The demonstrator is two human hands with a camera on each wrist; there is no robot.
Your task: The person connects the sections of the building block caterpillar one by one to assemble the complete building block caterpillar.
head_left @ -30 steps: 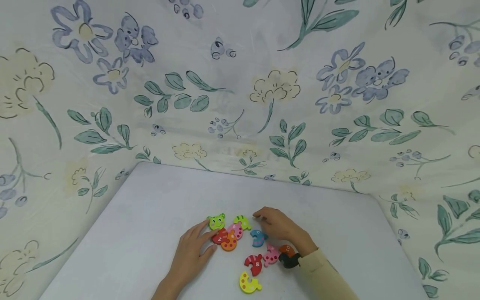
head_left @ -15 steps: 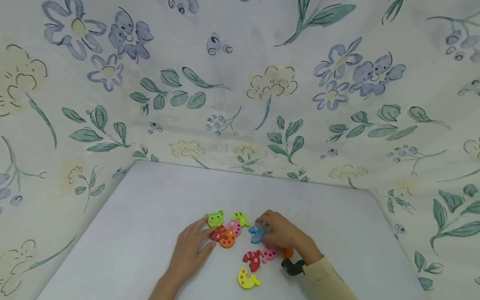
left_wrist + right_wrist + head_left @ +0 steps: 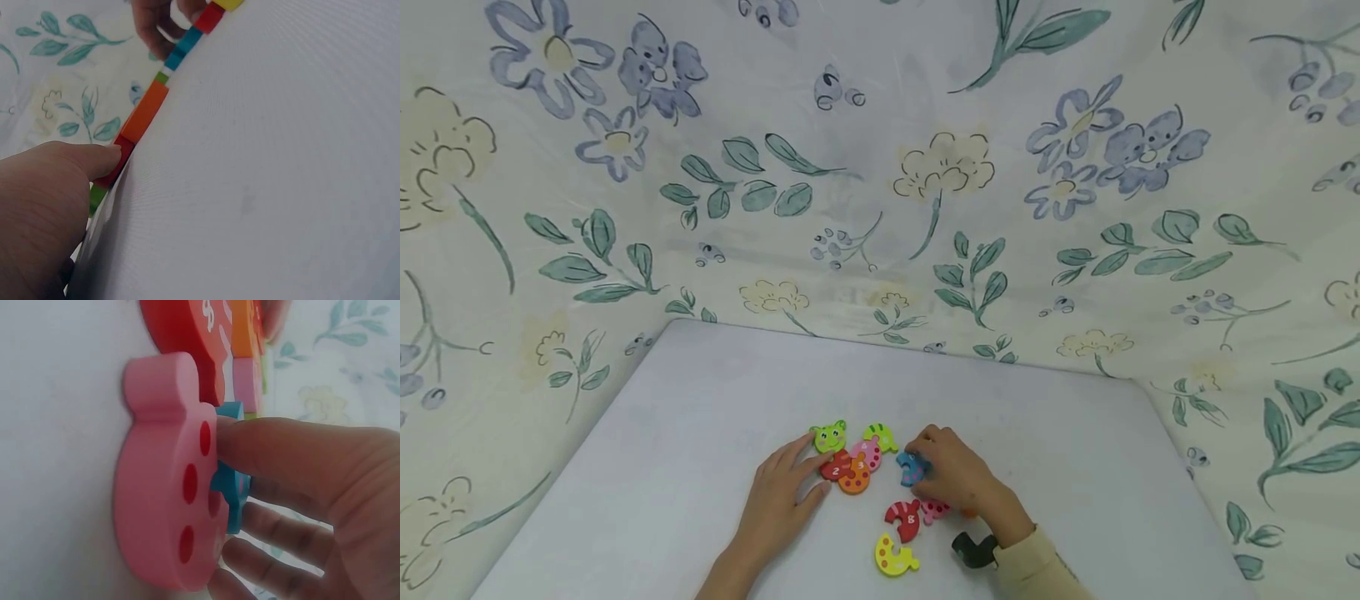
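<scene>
Since before, our right hand (image 3: 958, 477) has closed, fingers pinching the blue piece (image 3: 911, 469); left hand (image 3: 782, 500) fingers spread flat against the red piece (image 3: 837, 468).

Setting: makeshift tabletop recording corner, likely indoors in a home or a small studio. Evidence: plain white table (image 3: 700, 433); floral bedsheet-like cloth backdrop (image 3: 880, 208) draped on all sides, printed with blue flowers and green leaves; colourful wooden numbered puzzle pieces (image 3: 857, 475), child's toy type. Room beyond the cloth hidden.
</scene>
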